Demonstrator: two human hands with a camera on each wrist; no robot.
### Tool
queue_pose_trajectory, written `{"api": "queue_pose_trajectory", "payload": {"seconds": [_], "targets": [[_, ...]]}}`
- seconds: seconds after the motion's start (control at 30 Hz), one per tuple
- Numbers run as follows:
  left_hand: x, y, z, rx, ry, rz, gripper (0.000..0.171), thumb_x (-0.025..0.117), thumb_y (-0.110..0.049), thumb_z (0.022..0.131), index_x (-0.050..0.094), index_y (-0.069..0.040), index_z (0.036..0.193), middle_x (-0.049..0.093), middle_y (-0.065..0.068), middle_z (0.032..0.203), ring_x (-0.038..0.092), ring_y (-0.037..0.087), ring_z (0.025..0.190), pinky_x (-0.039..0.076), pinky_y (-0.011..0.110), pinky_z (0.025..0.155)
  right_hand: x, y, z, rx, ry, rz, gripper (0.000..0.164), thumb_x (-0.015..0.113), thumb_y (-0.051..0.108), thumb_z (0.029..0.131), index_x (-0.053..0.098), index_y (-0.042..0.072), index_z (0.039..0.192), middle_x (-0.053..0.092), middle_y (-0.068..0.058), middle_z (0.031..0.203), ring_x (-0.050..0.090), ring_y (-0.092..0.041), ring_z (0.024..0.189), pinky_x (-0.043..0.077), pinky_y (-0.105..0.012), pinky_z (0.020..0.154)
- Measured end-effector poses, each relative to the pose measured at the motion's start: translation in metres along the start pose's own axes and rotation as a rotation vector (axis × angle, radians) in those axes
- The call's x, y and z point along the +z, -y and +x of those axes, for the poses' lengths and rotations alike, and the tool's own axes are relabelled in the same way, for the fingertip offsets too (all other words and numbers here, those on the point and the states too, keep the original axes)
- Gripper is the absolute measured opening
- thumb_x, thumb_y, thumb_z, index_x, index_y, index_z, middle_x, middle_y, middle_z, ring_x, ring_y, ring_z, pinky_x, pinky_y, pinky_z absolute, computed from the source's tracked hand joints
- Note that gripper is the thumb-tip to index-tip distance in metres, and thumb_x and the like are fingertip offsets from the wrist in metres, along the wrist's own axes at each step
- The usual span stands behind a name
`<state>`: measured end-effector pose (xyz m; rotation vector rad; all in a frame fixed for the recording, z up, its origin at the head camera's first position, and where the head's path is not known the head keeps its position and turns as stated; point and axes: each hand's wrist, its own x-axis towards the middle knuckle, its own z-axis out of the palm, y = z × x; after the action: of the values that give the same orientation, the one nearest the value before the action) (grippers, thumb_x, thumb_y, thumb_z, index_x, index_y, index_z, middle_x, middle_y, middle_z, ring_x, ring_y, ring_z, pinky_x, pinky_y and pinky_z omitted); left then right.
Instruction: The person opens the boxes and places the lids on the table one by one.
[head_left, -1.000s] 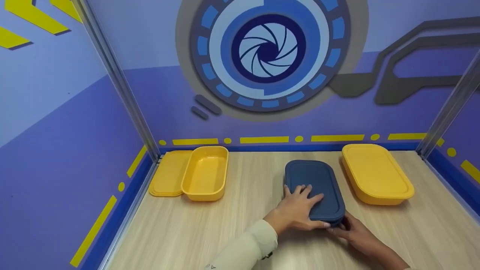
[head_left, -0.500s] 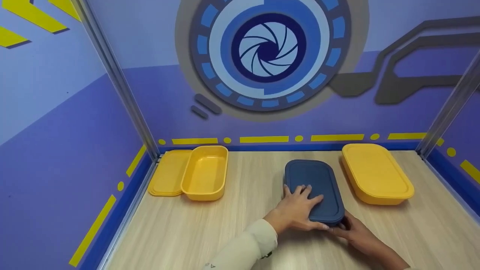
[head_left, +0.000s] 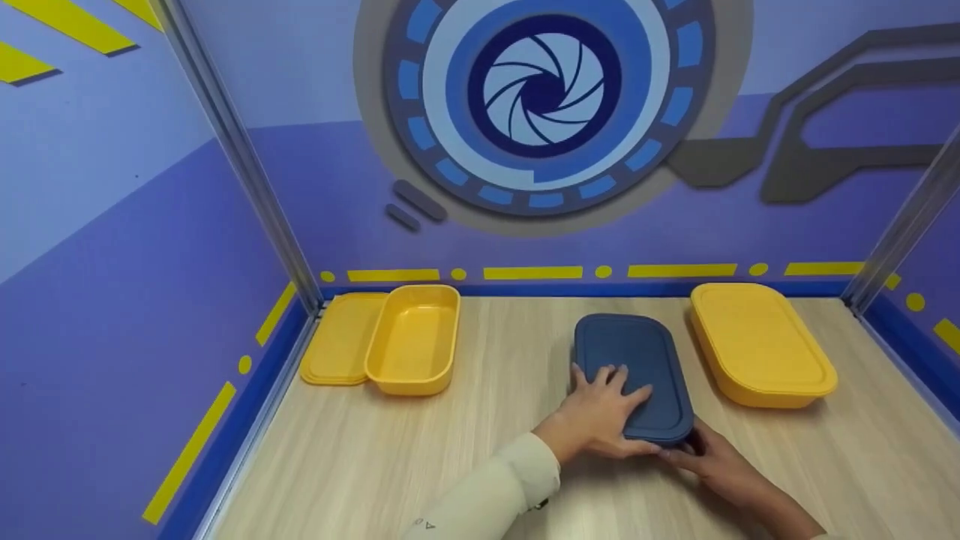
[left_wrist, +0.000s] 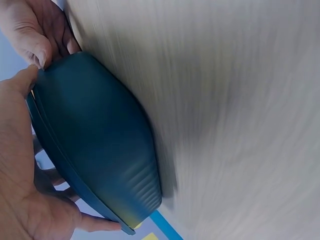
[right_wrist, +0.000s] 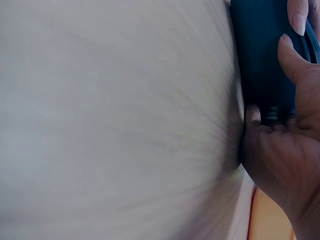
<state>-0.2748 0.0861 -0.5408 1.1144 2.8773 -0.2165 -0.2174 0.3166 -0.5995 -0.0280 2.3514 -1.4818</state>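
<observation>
A dark blue lidded food container [head_left: 637, 345] stands on the table right of the middle. My left hand [head_left: 596, 420] lies over its lid with fingers spread, the thumb at the near edge. In the left wrist view, the lid's edge [left_wrist: 75, 172] runs along the container's rim under that palm. My right hand [head_left: 724, 465] grips the near right corner. Its thumb [right_wrist: 292, 55] rests against the near side wall, and its other fingers bend round the corner, partly hidden. The two thumbs come close together below the lid.
A yellow container with its lid on [head_left: 761, 341] stands to the right, close beside the blue one. At the back left an open yellow container [head_left: 412, 345] overlaps a flat yellow lid [head_left: 341, 341]. Printed wall panels [head_left: 525, 255] enclose the table's back and sides.
The head view has shifted slightly. Both hands keep the same places on the blue container, and the yellow containers stand where they were.
</observation>
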Motion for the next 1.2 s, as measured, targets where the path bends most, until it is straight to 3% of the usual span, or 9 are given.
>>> {"api": "queue_pose_trajectory", "payload": {"seconds": [0.17,0.37,0.53,0.7,0.8,0.9,1.1,1.2], "targets": [[-0.003,-0.001,0.001,0.012,0.004,-0.023,0.095,0.037,-0.096,0.088,0.022,-0.048,0.168,0.030,0.003,0.177,0.032,0.028,0.163,0.036,0.073,0.121,-0.002,0.000,-0.002,-0.027,-0.024,-0.025,0.108,0.078,0.042,0.097,0.009,0.013,0.173,0.014,-0.023,0.179,0.018,-0.046,0.166,0.030,-0.060,0.129],[-0.002,-0.004,0.003,0.010,0.016,-0.024,0.094,0.038,-0.095,0.089,0.023,-0.048,0.168,0.029,0.003,0.178,0.031,0.028,0.164,0.034,0.074,0.121,-0.004,-0.003,-0.003,-0.047,-0.040,-0.047,0.103,0.077,0.039,0.098,0.011,0.013,0.173,0.018,-0.022,0.179,0.023,-0.042,0.165,0.039,-0.038,0.123],[-0.005,-0.009,0.007,-0.011,0.016,-0.005,0.095,0.045,-0.095,0.086,0.028,-0.046,0.167,0.035,0.003,0.175,0.036,0.028,0.162,0.037,0.074,0.119,-0.003,-0.004,-0.002,-0.058,-0.040,-0.045,0.103,0.076,0.040,0.099,0.010,0.014,0.173,0.016,-0.021,0.179,0.023,-0.041,0.166,0.037,-0.044,0.125],[-0.011,-0.019,0.008,-0.042,0.010,0.053,0.097,0.047,-0.098,0.082,0.033,-0.045,0.163,0.045,0.003,0.167,0.046,0.028,0.153,0.045,0.065,0.118,-0.002,-0.005,-0.001,-0.058,-0.009,0.006,0.101,0.076,0.027,0.099,0.010,0.013,0.173,0.014,-0.022,0.179,0.020,-0.042,0.166,0.040,-0.032,0.121],[-0.014,-0.024,0.008,-0.059,0.002,0.088,0.098,0.047,-0.100,0.081,0.035,-0.046,0.161,0.048,0.001,0.163,0.049,0.028,0.148,0.048,0.058,0.116,-0.001,-0.004,-0.001,-0.046,0.001,0.029,0.101,0.075,0.018,0.097,0.010,0.013,0.173,0.014,-0.023,0.179,0.019,-0.043,0.166,0.037,-0.038,0.125],[-0.015,-0.028,0.009,-0.072,0.003,0.104,0.100,0.046,-0.102,0.079,0.034,-0.046,0.161,0.048,0.001,0.161,0.049,0.027,0.147,0.050,0.055,0.114,-0.001,-0.004,-0.001,-0.039,-0.009,0.005,0.101,0.076,0.020,0.097,0.011,0.014,0.173,0.015,-0.023,0.179,0.020,-0.043,0.166,0.033,-0.046,0.127],[-0.019,-0.038,0.018,-0.086,0.019,0.087,0.105,0.042,-0.103,0.078,0.036,-0.042,0.163,0.045,0.002,0.165,0.046,0.026,0.151,0.048,0.054,0.117,-0.003,-0.006,-0.003,-0.046,-0.030,-0.013,0.101,0.077,0.016,0.094,0.013,0.013,0.173,0.019,-0.021,0.179,0.021,-0.040,0.166,0.036,-0.017,0.116],[-0.023,-0.046,0.023,-0.111,0.041,0.092,0.105,0.043,-0.102,0.079,0.037,-0.040,0.164,0.043,0.001,0.167,0.044,0.026,0.153,0.047,0.054,0.119,0.000,-0.006,0.000,-0.045,-0.038,-0.015,0.102,0.075,0.011,0.092,0.013,0.010,0.173,0.019,-0.021,0.179,0.021,-0.042,0.166,0.034,-0.034,0.127]]}}
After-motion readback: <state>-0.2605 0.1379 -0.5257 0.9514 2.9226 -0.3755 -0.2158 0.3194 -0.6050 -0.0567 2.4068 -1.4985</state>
